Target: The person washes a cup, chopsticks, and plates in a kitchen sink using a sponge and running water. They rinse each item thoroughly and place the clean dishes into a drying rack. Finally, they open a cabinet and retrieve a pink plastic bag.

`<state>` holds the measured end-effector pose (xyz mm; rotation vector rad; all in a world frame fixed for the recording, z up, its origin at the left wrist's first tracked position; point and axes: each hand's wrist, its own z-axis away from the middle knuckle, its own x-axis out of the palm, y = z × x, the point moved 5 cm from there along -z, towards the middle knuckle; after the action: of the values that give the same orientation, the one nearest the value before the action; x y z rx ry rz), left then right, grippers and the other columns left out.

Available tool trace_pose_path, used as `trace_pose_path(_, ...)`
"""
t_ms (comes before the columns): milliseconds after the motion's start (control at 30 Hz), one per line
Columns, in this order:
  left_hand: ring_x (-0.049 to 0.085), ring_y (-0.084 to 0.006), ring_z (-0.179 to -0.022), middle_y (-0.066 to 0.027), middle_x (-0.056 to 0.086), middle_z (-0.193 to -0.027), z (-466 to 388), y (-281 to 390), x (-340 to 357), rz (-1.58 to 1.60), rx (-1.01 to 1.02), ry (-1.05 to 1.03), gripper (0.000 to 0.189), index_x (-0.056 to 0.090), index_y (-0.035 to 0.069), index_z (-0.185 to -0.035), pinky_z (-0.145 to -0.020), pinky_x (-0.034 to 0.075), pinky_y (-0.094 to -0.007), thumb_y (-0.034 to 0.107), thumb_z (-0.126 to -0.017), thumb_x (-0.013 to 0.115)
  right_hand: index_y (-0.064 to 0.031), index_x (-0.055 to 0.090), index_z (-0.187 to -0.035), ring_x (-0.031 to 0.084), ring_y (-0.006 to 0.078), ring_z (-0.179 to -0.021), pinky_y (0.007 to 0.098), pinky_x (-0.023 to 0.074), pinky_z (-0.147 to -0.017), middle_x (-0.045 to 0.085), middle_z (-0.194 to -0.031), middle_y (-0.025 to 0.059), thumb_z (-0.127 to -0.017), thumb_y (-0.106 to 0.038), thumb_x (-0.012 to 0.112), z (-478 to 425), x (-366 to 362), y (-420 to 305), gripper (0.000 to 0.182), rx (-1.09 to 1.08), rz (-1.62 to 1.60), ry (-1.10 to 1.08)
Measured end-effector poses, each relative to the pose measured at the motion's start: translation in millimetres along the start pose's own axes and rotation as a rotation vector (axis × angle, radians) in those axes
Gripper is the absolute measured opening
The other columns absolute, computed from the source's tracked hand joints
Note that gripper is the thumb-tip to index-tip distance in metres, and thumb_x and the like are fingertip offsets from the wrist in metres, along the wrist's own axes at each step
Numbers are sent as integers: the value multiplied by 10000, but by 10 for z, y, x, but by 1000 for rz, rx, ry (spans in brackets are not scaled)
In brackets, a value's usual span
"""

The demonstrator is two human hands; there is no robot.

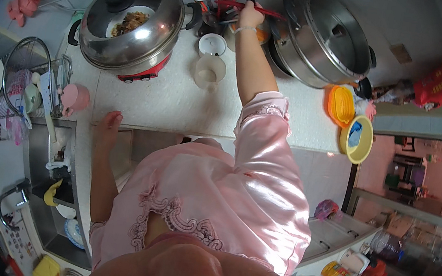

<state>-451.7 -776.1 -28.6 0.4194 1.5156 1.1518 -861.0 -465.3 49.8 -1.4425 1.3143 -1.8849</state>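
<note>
My right hand reaches to the back of the countertop, its fingers closed on a long red utensil, apparently tongs or chopsticks. Beside it stands a cluster of kitchen utensils, partly hidden by the hand. My left hand rests at the counter's front edge, holding nothing that I can see. Left of the utensils, an electric steamer pot bears a domed lid, with food visible through its glass. A translucent cup stands below a small white lid or dish.
Stacked metal steamer pots lean at the back right. Near the right end are orange baskets and a yellow bowl. Leftward are a pink cup, a dish rack and a metal sink holding dishes.
</note>
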Motion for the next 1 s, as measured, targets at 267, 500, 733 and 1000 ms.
trace_pose_path(267, 553, -133, -771, -69, 605, -832, 83, -172, 120, 23, -75, 52, 191, 570, 44, -962, -696, 424, -252, 179, -834, 527, 66, 549, -872, 591, 303, -664, 363, 490, -571, 583, -783, 229, -703, -135, 589, -549, -58, 337, 266, 3, 393, 94)
trace_pose_path(500, 542, -121, -761, -63, 597, -821, 111, 12, 184, 44, -123, 19, 198, 565, 40, -969, -693, 418, -238, 180, -834, 529, 68, 575, -701, 598, 232, -520, 316, 478, -460, 594, -634, 174, -684, -112, 605, -817, -40, 602, 183, -160, 967, -106)
trace_pose_path(733, 538, -121, -771, -66, 592, -825, 154, -119, 135, 37, -116, 42, 202, 563, 39, -972, -698, 420, -243, 186, -838, 526, 26, 601, -819, 581, 326, -781, 374, 460, -715, 599, -806, 214, -662, -210, 614, -355, 268, 507, 284, -195, 1230, -283)
trace_pose_path(1000, 545, -132, -775, -85, 594, -852, 78, -107, 219, 25, -49, 11, 204, 559, 25, -972, -701, 426, -251, 162, -822, 542, -18, 483, -1056, 591, 277, -849, 335, 462, -748, 613, -898, 158, -474, -196, 773, -557, 222, 736, 674, -147, 1385, -559)
